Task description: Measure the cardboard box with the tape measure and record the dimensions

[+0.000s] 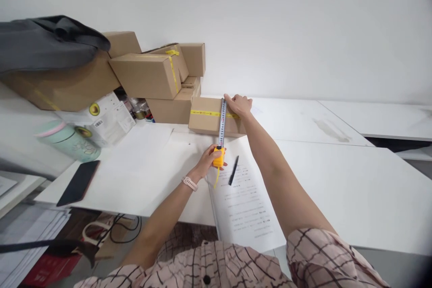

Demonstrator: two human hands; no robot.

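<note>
A small cardboard box (pixel 205 117) with yellow tape lies on the white table (pixel 337 175). My left hand (pixel 207 162) is closed on a yellow tape measure (pixel 218 158) at the box's near side. Its blade (pixel 222 119) runs across the box top to the far edge. There my right hand (pixel 239 104) presses the blade's end down with its fingers bent over the box edge. A black pen (pixel 233 170) lies on a printed sheet (pixel 246 202) just right of the tape measure.
Several cardboard boxes (pixel 148 74) are stacked behind, one with a grey cloth (pixel 47 42) on it. A white carton (pixel 106 119), a green bottle (pixel 69 140) and a black phone (pixel 79 182) lie at the left. Cables (pixel 124 227) hang under the table.
</note>
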